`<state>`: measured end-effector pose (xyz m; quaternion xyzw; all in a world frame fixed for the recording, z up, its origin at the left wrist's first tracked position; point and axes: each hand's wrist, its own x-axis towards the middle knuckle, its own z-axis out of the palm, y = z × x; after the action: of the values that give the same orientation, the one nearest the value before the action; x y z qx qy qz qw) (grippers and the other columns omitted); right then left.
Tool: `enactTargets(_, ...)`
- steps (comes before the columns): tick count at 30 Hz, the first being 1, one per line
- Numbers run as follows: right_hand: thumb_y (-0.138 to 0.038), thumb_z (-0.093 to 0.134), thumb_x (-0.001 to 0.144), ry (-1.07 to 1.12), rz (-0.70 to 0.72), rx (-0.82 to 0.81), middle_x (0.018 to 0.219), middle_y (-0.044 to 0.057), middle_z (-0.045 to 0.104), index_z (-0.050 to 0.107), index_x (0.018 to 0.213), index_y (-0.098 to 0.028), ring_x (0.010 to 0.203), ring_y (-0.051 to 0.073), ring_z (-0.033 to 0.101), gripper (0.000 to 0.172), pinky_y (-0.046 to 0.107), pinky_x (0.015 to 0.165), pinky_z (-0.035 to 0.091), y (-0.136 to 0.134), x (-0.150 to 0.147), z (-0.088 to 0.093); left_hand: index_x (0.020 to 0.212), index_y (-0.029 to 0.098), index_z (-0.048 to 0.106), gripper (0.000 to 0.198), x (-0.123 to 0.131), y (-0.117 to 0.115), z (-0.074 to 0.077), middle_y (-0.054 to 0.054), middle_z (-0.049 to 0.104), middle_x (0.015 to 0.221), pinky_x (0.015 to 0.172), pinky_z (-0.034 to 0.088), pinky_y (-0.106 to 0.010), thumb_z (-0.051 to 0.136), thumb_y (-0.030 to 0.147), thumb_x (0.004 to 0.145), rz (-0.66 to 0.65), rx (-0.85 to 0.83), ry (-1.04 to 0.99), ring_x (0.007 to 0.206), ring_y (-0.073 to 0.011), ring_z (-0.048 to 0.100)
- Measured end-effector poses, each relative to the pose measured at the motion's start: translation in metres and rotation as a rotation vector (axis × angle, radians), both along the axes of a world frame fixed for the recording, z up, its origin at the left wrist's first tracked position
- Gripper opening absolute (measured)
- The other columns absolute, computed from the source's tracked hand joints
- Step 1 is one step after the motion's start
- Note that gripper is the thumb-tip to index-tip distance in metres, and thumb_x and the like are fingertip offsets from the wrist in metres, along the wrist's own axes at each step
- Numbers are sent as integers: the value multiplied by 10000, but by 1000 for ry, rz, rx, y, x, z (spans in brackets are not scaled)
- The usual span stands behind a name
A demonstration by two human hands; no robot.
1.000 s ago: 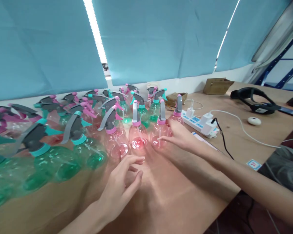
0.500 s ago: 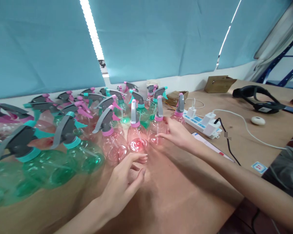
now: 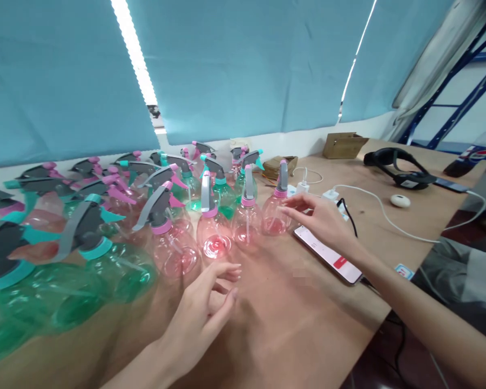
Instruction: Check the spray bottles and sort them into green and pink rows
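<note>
My left hand [image 3: 204,313] hovers low over the table, just before the row of pink spray bottles, its fingers curved with a gap to the thumb and nothing in it. The nearest bottle is a clear pink spray bottle [image 3: 214,237] with a grey trigger head. My right hand [image 3: 318,216] is at the right end of the row, fingers loosely apart. Its fingertips reach the side of the last pink spray bottle [image 3: 274,213]; whether they touch it I cannot tell. Between these two bottles stands another pink spray bottle [image 3: 247,224].
Several green spray bottles [image 3: 123,270] and pink ones crowd the left and back. A phone [image 3: 328,254] lies under my right forearm. Beyond are plugged chargers [image 3: 331,194], a white cable, an oval white device [image 3: 400,201], a black headset [image 3: 409,175] and a cardboard box [image 3: 344,146].
My right hand has moved from the third pink bottle to the last one on the right. The view has swung right, showing more of the phone. My left hand keeps its pose.
</note>
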<state>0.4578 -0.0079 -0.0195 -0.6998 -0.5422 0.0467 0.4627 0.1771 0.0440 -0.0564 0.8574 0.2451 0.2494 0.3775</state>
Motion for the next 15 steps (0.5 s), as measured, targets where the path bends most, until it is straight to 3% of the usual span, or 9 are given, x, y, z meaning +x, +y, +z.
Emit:
enactTargets(4, -522, 677, 819, 6, -146, 40, 1108, 155, 711, 669, 1059, -155, 970, 310, 672, 439, 483, 847, 517, 10, 22, -6, 1185, 298, 511, 224, 7, -8, 1, -13, 642, 1096, 816, 527, -387, 441, 276, 973, -8, -54, 7, 912, -190, 640)
enactTargets(7, -518, 673, 823, 35, -143, 39, 1225, 179, 675, 637, 1178, -144, 1062, 307, 659, 517, 464, 881, 515, 30, 31, -11, 1187, 301, 512, 224, 11, -12, 2, -13, 641, 1100, 813, 524, -391, 447, 292, 972, -9, -74, 10, 910, -195, 640)
enactTargets(15, -487, 666, 846, 12, -63, 46, 992, 110, 769, 720, 960, -187, 980, 287, 695, 327, 436, 887, 497, 62, 27, -14, 1168, 292, 531, 204, 12, -13, -3, -26, 650, 1087, 819, 534, -394, 463, 322, 978, -16, -100, -12, 918, -205, 651)
